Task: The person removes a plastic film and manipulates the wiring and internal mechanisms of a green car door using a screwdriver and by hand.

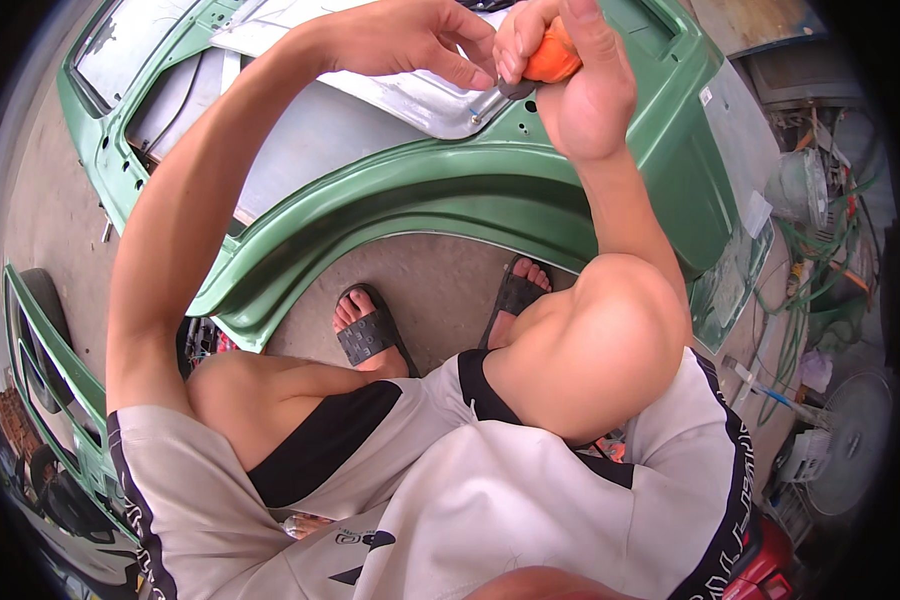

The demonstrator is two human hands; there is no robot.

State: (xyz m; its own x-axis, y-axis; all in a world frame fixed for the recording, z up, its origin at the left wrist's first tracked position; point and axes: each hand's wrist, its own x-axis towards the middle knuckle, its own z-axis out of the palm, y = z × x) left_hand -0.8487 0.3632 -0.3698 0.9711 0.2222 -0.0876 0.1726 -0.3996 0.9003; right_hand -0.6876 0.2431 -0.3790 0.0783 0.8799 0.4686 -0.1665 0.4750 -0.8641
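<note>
My right hand [592, 95] is wrapped around an orange-handled tool [553, 58] with a dark collar; its exact kind is partly hidden by my fingers. Close to the collar, my left hand [410, 42] reaches in from the left, thumb and fingers curved with a gap between them. Both hands are over a green vehicle side panel [660, 160] with a curved wheel arch. Beneath them a silver-grey panel [395, 98] lies against the green metal, its rounded corner near the tool. A short metal rod [485, 103] shows at that corner.
My knees are bent and my sandalled feet stand inside the wheel arch on the concrete floor [410, 270]. Green hose [805, 265], a bucket [798, 185] and a round fan-like grille [855, 440] clutter the right side. Another green door frame [55, 365] and a tyre [45, 310] stand left.
</note>
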